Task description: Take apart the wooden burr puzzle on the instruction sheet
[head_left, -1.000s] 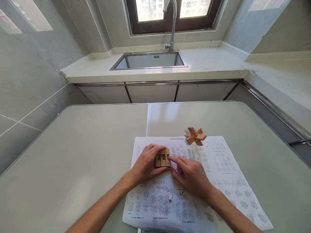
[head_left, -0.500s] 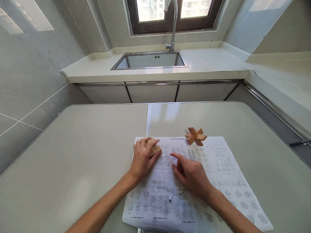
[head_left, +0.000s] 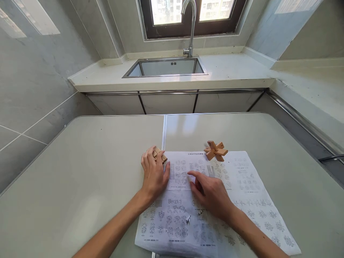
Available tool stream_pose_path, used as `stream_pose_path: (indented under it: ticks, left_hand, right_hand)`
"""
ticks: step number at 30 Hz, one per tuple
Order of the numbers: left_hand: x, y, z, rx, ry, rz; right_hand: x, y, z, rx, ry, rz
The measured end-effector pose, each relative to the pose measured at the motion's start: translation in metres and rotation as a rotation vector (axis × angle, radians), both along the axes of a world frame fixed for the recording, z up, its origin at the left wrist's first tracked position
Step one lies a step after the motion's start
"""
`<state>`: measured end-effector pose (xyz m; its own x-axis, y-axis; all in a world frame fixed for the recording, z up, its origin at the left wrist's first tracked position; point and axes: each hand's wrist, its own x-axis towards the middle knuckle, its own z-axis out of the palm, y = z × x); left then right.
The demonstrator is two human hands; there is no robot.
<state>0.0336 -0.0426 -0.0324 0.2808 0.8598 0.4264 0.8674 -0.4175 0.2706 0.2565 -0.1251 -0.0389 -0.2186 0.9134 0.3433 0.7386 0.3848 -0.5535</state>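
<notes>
The small wooden block bundle (head_left: 159,154) sits at the far left corner of the printed sheet (head_left: 242,186), right at the sheet's edge where paper meets bare tabletop (head_left: 80,172). The left hand (head_left: 153,172) lies over it from the near side, fingertips curled on the bundle's top and left flank, so the grip is grasping the wooden pieces while the palm rests flat on the paper. The bundle's long axis appears to run slantwise, from near left to far right, though the fingers hide much of it.

The right hand (head_left: 211,191) is to the right and nearer the viewer, well apart from the bundle; its grip is released, index finger stretched out and pressing on the sheet, the other fingers loosely bent, holding nothing. The left hand is plainly the nearer one to the bundle.

Farther right, at the sheet's far edge, stands an assembled wooden cross puzzle (head_left: 215,151), apart from both hands.

The sheet carries rows of small puzzle diagrams and a line of heading text at its far edge; the print is too small to read. Beyond the tabletop is a counter with a steel sink (head_left: 163,67), a small dark mark on its back wall that cannot be made out, and a curved tap (head_left: 190,25) under a window.
</notes>
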Motion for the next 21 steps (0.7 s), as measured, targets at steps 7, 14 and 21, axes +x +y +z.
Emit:
stream_pose_path:
  ticks: [7,14,21]
  left_hand:
    - [0.005,-0.012,0.018,0.051,-0.076,-0.480]
    - [0.005,-0.014,0.016,-0.023,-0.039,-0.859]
    - [0.005,-0.012,0.016,-0.168,-0.033,-0.853]
  right_hand:
    - [0.000,0.000,0.002,0.018,-0.001,0.004]
    - [0.000,0.000,-0.001,0.026,-0.014,-0.008]
    - [0.001,0.000,-0.001,-0.003,0.015,-0.002]
